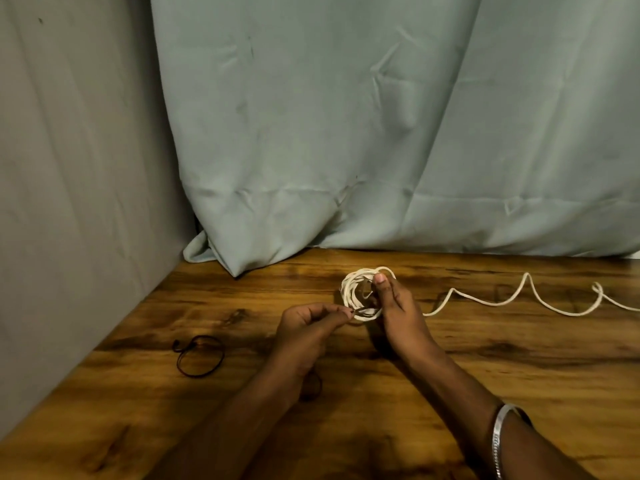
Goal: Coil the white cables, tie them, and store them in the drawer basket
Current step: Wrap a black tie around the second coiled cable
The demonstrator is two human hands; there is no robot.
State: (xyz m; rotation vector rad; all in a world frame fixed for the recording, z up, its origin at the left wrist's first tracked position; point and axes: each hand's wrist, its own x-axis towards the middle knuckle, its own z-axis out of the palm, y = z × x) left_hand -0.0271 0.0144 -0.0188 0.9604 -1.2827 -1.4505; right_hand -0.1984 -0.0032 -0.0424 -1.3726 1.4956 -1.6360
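Observation:
A white cable coil (pixel 349 289) is held upright over the wooden table (pixel 519 358). My right hand (pixel 398 310) grips the coil's right side, thumb up against its top. My left hand (pixel 308 327) pinches a thin dark tie (pixel 360 310) at the coil's lower edge. A second white cable (pixel 526 292) lies uncoiled in wavy bends across the table to the right, running out of view at the right edge. No drawer basket is in view.
A loose dark tie loop (pixel 199 355) lies on the table to the left. Another dark loop (pixel 313 384) shows partly under my left forearm. A pale green curtain (pixel 346 133) hangs behind the table, and a grey wall (pixel 69 168) borders its left side.

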